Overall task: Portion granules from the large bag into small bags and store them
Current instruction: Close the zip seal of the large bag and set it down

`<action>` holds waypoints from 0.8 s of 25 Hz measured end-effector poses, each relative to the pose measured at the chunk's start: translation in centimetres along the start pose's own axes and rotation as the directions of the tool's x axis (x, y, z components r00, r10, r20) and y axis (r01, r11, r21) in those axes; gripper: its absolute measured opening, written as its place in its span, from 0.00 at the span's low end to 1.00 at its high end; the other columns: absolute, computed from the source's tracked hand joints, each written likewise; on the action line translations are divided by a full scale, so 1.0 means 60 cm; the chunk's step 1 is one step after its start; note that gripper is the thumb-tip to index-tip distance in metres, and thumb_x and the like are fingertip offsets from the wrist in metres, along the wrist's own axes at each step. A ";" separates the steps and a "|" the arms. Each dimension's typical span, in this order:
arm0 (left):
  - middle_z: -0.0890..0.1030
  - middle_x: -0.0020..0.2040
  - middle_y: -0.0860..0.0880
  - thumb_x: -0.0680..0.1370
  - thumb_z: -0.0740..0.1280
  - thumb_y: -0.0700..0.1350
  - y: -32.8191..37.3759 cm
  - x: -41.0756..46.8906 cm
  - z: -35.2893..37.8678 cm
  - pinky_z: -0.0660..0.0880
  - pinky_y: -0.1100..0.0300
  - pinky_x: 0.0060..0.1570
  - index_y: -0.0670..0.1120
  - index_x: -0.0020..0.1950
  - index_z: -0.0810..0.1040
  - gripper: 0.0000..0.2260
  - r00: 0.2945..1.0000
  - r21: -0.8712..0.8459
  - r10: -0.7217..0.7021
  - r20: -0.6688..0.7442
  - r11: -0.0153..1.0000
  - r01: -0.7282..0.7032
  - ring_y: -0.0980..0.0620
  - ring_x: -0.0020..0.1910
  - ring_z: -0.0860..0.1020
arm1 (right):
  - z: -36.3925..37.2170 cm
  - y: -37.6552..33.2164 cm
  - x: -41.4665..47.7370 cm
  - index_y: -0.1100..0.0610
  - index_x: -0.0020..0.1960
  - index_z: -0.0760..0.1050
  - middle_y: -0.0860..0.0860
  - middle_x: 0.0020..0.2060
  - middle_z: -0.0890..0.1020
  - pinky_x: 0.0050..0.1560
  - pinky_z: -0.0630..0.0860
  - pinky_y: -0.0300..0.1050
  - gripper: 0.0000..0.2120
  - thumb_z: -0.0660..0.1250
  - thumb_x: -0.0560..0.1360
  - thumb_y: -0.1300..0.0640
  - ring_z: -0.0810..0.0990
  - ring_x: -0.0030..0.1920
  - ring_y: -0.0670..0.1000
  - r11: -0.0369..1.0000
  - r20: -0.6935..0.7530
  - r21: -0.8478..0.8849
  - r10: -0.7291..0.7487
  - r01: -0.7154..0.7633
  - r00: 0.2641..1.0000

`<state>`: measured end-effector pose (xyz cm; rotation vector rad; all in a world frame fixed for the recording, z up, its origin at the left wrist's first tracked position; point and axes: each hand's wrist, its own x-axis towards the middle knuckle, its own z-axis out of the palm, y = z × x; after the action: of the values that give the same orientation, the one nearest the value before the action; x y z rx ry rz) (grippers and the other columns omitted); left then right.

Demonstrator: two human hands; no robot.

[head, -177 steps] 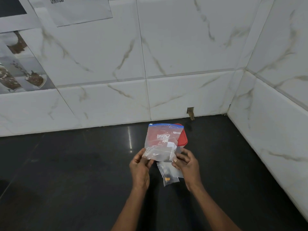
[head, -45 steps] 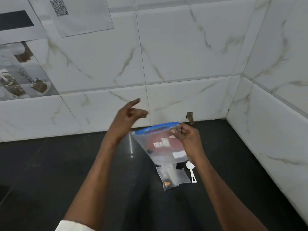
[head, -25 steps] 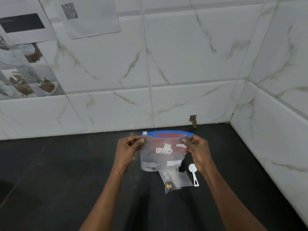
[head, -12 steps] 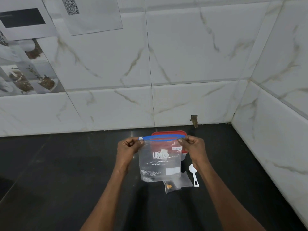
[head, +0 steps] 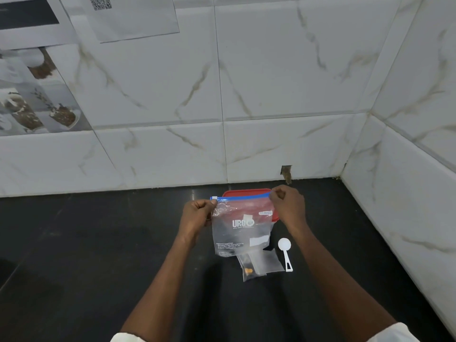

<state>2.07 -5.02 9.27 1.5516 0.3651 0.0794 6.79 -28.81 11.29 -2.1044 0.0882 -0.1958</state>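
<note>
I hold a clear large bag [head: 240,233] with a blue zip strip upright above the black counter [head: 98,255]. My left hand [head: 196,217] pinches its top left corner and my right hand [head: 287,207] pinches the top right end of the strip. Under the bag's lower edge lie two small clear bags [head: 259,265], one with an orange bit inside. A white scoop [head: 285,253] lies flat just right of them. A red-lidded container [head: 246,193] stands behind the large bag, mostly hidden by it.
White marble-tiled walls close the counter at the back [head: 222,149] and on the right [head: 407,193]. Paper sheets [head: 133,18] hang on the back wall at upper left.
The large bag has dropped slightly. My right hand has slid right along the blue strip to its end, and my left hand still pinches the left corner.
</note>
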 end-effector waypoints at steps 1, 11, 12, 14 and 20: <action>0.83 0.39 0.42 0.80 0.69 0.42 0.002 -0.001 0.004 0.79 0.52 0.44 0.36 0.46 0.85 0.10 1.000 0.019 0.005 0.011 1.000 -0.005 0.47 0.40 0.78 | 0.005 -0.008 0.001 0.55 0.55 0.82 0.53 0.51 0.84 0.56 0.76 0.50 0.11 0.68 0.75 0.54 0.82 0.51 0.52 0.982 -0.001 -0.147 -0.118 0.117 0.993; 0.80 0.33 0.49 0.81 0.69 0.40 0.014 -0.011 0.021 0.75 0.54 0.41 0.37 0.42 0.84 0.10 0.982 0.018 0.152 0.108 0.988 -0.155 0.52 0.36 0.76 | 0.080 -0.147 0.008 0.51 0.49 0.85 0.49 0.47 0.86 0.70 0.64 0.58 0.07 0.70 0.73 0.53 0.81 0.52 0.51 0.806 0.575 -0.217 -0.350 0.550 0.739; 0.79 0.30 0.54 0.81 0.68 0.39 0.015 -0.018 0.021 0.75 0.59 0.38 0.39 0.39 0.83 0.11 0.980 0.021 0.157 0.123 0.987 -0.160 0.57 0.32 0.76 | 0.077 -0.149 0.010 0.52 0.47 0.85 0.49 0.44 0.86 0.64 0.71 0.55 0.07 0.72 0.71 0.53 0.82 0.49 0.51 0.815 0.590 -0.201 -0.343 0.544 0.731; 0.77 0.27 0.57 0.82 0.66 0.39 0.009 -0.026 0.022 0.72 0.60 0.36 0.42 0.38 0.81 0.13 0.976 0.027 0.164 0.141 0.985 -0.170 0.60 0.29 0.72 | 0.074 -0.148 0.010 0.53 0.46 0.85 0.50 0.42 0.86 0.53 0.78 0.51 0.07 0.73 0.70 0.54 0.82 0.45 0.50 0.828 0.613 -0.194 -0.317 0.526 0.724; 0.87 0.42 0.40 0.80 0.69 0.40 -0.003 -0.024 0.040 0.79 0.42 0.46 0.40 0.48 0.87 0.07 0.982 -0.004 0.189 0.016 0.982 -0.189 0.47 0.41 0.82 | 0.074 -0.132 0.004 0.53 0.46 0.84 0.49 0.43 0.85 0.45 0.71 0.43 0.06 0.71 0.73 0.52 0.81 0.46 0.51 0.787 0.550 -0.257 -0.358 0.560 0.755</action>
<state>1.32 -7.72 9.33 1.5807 0.2036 0.2155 7.65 -21.00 15.86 -2.5026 -0.7802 0.0597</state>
